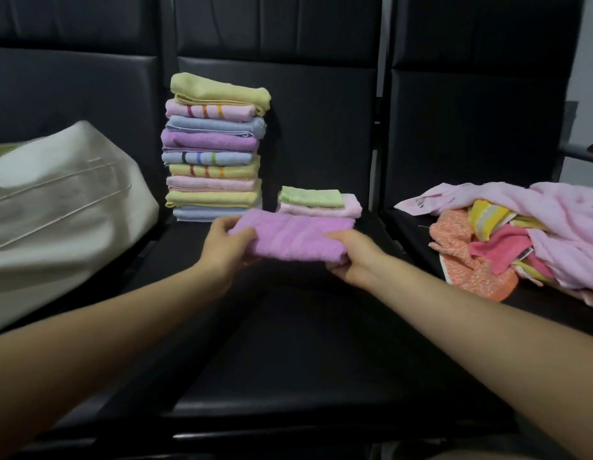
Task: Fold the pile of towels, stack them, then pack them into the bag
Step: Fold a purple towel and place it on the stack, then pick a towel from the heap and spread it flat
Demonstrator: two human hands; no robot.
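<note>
A folded purple towel (293,239) is held above the middle black seat. My left hand (222,249) grips its left end and my right hand (351,257) grips its right end, fingers curled under it. Behind it on the seat stands a tall stack of folded towels (214,151) in yellow, pink, blue and purple. A short stack (320,202) with a green towel on a pink one lies just beyond the held towel. A loose pile of unfolded towels (521,234) covers the right seat. A cream bag (62,207) lies on the left seat.
The black seats (288,343) form a row with upright backrests behind. Armrests or gaps divide the seats. A pale wall (590,61) shows at the far right.
</note>
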